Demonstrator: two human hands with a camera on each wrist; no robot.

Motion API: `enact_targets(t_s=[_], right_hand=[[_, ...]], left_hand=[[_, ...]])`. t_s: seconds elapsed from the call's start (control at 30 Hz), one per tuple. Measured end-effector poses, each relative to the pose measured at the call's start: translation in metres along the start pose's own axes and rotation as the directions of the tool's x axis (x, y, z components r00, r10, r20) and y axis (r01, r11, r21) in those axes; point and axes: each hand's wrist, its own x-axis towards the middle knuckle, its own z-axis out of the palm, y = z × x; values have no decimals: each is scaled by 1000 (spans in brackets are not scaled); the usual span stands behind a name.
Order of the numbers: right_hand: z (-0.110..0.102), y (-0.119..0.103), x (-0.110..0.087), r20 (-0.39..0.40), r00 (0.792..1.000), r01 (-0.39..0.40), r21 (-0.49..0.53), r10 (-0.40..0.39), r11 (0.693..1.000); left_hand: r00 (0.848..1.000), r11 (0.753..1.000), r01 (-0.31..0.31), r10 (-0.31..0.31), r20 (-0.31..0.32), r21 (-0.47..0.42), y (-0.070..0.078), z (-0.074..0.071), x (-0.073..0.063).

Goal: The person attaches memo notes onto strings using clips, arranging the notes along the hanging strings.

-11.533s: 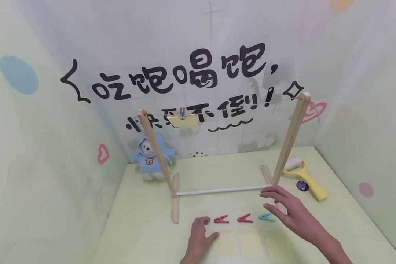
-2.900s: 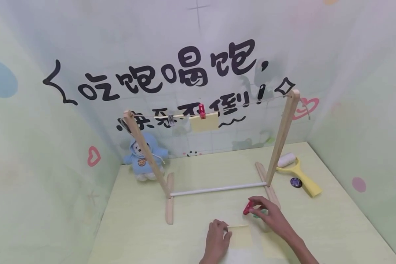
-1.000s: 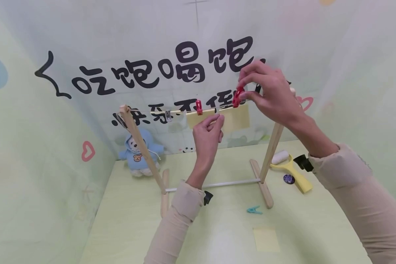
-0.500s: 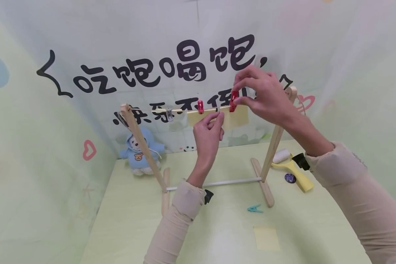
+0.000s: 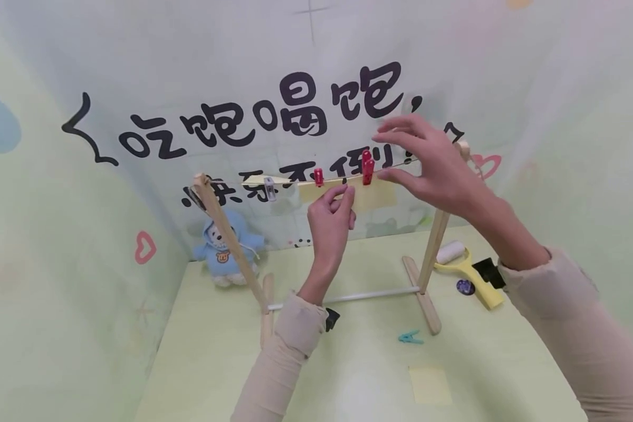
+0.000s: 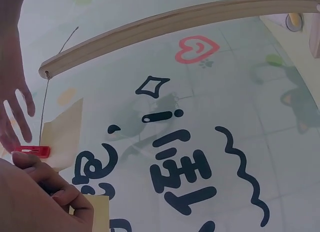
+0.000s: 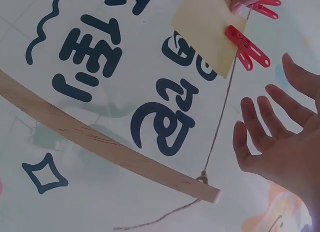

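Observation:
A yellow paper note [image 5: 381, 196] hangs from the string [image 7: 220, 114] of a wooden stand, with a red clothespin [image 5: 367, 168] clipped over its top edge. My left hand [image 5: 331, 217] pinches the note's upper left corner with thumb and fingers. To the right of the clothespin is my right hand [image 5: 436, 161], its fingers spread and holding nothing; the right wrist view shows a gap between it and the clothespin. Left along the string, another red clothespin [image 5: 318, 177] holds a second note [image 5: 308, 192], partly behind my left hand. A grey clothespin [image 5: 269, 189] holds a third note [image 5: 258, 179].
On the table [image 5: 206, 363] lie a teal clothespin [image 5: 411, 337] and one flat yellow note [image 5: 430, 385]. Wooden posts [image 5: 434, 252] and a white bar [image 5: 371, 295] frame the stand. A plush toy [image 5: 227, 252] sits back left; a yellow lint roller [image 5: 475, 275] lies right.
The second red clothespin and another note have gone from the table to the string. Within the last half second my right hand has let go of that clothespin and spread its fingers.

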Motion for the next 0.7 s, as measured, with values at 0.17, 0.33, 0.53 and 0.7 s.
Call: enact_targets(t_s=[0.17, 0.33, 0.53, 0.7], right_hand=[[-7, -4, -46, -123, 992, 21, 56, -14, 998], [-4, 2, -107, -186, 982, 26, 116, -4, 993], [10, 17, -186, -141, 984, -91, 125, 108, 988], [29, 24, -251, -73, 969, -229, 115, 238, 967]], left_hand=[[1000, 1000, -7, 7, 7, -3, -3, 3, 0], [1000, 1000, 7, -7, 25, 5, -6, 8, 0], [997, 996, 60, -64, 53, 66, -16, 4, -7], [985, 981, 138, -150, 80, 137, -48, -5, -28]])
